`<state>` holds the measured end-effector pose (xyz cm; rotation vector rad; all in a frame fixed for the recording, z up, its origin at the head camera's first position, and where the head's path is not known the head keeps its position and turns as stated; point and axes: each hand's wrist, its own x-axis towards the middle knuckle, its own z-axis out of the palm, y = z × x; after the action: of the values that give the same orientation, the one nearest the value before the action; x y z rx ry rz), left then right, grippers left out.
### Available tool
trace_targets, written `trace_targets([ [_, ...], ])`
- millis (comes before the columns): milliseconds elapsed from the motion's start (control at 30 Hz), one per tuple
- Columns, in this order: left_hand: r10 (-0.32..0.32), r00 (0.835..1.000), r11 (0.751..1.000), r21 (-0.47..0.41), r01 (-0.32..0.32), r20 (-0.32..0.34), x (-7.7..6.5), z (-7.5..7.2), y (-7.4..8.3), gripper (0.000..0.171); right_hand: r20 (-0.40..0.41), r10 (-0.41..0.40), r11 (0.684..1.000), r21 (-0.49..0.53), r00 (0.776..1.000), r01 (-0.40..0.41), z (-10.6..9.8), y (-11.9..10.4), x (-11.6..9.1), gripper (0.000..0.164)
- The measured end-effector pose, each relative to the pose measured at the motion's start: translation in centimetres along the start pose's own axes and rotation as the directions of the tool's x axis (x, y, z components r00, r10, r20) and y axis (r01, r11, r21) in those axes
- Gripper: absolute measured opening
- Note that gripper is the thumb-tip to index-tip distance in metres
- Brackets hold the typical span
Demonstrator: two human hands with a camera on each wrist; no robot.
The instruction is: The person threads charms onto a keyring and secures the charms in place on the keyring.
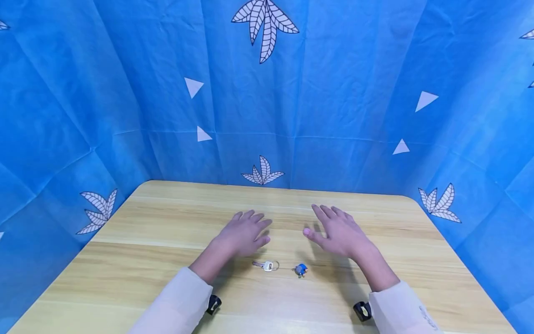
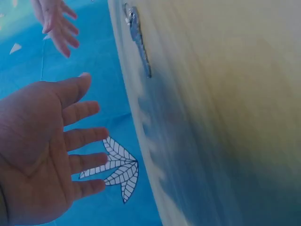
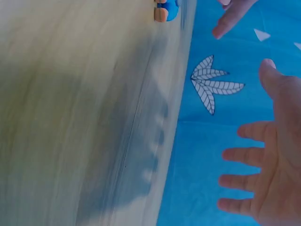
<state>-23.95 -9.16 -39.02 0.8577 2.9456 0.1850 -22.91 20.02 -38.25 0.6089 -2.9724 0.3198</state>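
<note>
Holds left grip [image 1: 244,234] and right grip [image 1: 340,235] spread above pale wood-grain bench [image 1: 167,222]; has ringed silver metal key [image 1: 267,266] and small blue-and-grey charm [image 1: 300,270] lying on it, between both forearms.

A pale, wood-grained tabletop with rounded far corners [image 1: 421,246] carries a small silver metal key [image 1: 267,266], blade pointing left, a thin round metal ring [image 1: 276,266] at its right end. Just right of the ring lies a small blue-and-grey figurine charm [image 1: 300,270] with orange parts.
</note>
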Motion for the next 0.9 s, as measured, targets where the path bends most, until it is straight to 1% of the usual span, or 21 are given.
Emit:
trace_targets([
  [167, 0.053, 0.998, 0.998, 0.043, -0.054, 0.027, -0.3, 0.4, 0.3, 0.052, 0.046, -0.038, 0.999, -0.006, 0.998, 0.038, -0.1, -0.8, -0.4, 0.093],
  [267, 0.09, 0.995, 0.991, 0.091, -0.093, 0.035, -0.4, 0.6, 0.9, 0.051, 0.077, -0.062, 0.998, -0.01, 0.995, 0.063, 0.0, -1.1, -0.7, 0.093],
  [467, 0.172, 0.985, 0.961, 0.213, -0.175, 0.032, -0.7, 1.7, 2.0, 0.045, 0.14, -0.1, 0.995, 0.001, 0.985, 0.101, 0.4, -1.9, -1.2, 0.085],
  [567, 0.203, 0.979, 0.953, 0.229, -0.201, 0.016, -0.8, 2.1, 2.3, 0.04, 0.158, -0.133, 0.991, 0.004, 0.978, 0.134, 0.7, -2.4, -1.4, 0.082],
  [667, 0.231, 0.973, 0.955, 0.189, -0.227, -0.001, -0.9, 2.4, 2.2, 0.031, 0.18, -0.177, 0.983, -0.01, 0.968, 0.182, 1.1, -3.0, -1.6, 0.08],
  [767, 0.258, 0.966, 0.963, 0.089, -0.256, -0.021, -0.8, 2.6, 2.1, 0.023, 0.186, -0.251, 0.963, -0.05, 0.95, 0.264, 1.6, -3.5, -1.8, 0.076],
  [833, 0.267, 0.963, 0.964, 0.01, -0.267, -0.032, -0.8, 2.7, 2.1, 0.018, 0.19, -0.301, 0.945, -0.074, 0.935, 0.32, 1.9, -3.8, -1.9, 0.067],
  [900, 0.265, 0.963, 0.962, -0.053, -0.267, -0.043, -0.8, 2.7, 1.9, 0.019, 0.19, -0.354, 0.922, -0.097, 0.916, 0.376, 2.1, -4.2, -1.9, 0.052],
])
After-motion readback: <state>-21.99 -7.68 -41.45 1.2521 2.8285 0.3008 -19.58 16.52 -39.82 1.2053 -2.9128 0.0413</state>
